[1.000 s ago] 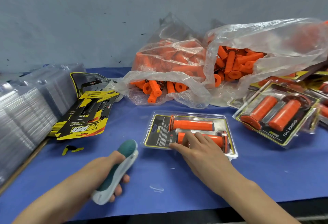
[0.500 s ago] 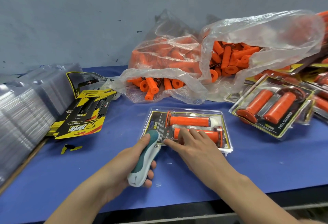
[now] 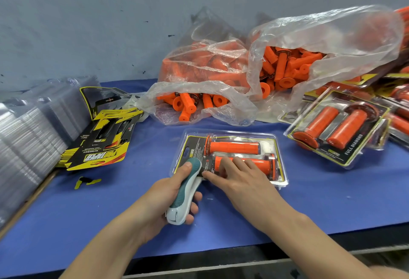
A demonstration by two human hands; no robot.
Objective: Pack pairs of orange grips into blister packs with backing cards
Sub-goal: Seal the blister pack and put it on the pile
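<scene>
Left hand (image 3: 163,199) curled round stapler (image 3: 184,192), nose at blister pack (image 3: 274,146) corner. Right hand (image 3: 241,181) fingers flat, slightly spread, pinning it. Pack likely light, slick, springy; hold near flange.

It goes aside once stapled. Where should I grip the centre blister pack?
Probably pinch the flat right-end rim from the right: it is thin and bare, while the stapler, left hand and right hand crowd the left end.

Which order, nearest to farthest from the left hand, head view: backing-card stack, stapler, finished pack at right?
1. stapler, gripped in the left hand itself.
2. backing-card stack, to the left and farther back on the table.
3. finished pack, well off to the right.
</scene>
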